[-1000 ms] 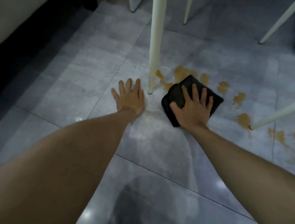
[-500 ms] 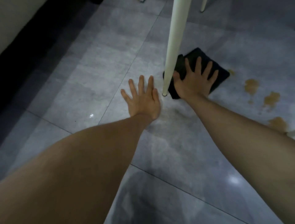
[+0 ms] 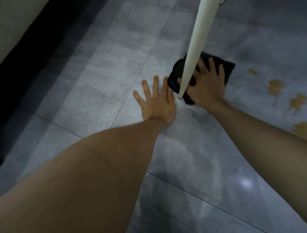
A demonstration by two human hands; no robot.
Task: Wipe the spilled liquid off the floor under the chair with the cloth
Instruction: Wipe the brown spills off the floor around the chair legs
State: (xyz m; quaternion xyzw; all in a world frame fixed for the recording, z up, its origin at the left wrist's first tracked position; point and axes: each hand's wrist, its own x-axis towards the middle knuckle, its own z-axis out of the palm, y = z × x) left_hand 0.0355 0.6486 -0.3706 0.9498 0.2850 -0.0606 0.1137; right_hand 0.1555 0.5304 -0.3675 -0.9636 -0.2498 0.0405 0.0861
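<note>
A folded black cloth (image 3: 228, 69) lies flat on the grey tiled floor just behind a white chair leg (image 3: 194, 49). My right hand (image 3: 206, 84) presses down on the cloth with fingers spread, partly hidden by the leg. My left hand (image 3: 155, 103) rests palm down on the bare tile, fingers apart, just left of the leg's foot. Brown patches of spilled liquid (image 3: 275, 85) sit on the floor to the right of the cloth, with more near the right edge (image 3: 301, 128).
A dark strip of floor and a pale wall (image 3: 15, 25) run along the left side. Another white leg's foot (image 3: 221, 1) shows at the top edge. Glossy grey tiles (image 3: 103, 69) stretch to the left and toward me.
My right hand has slid the cloth left and away, up against and behind the chair leg. The brown patches near the leg are gone. My left hand stays planted.
</note>
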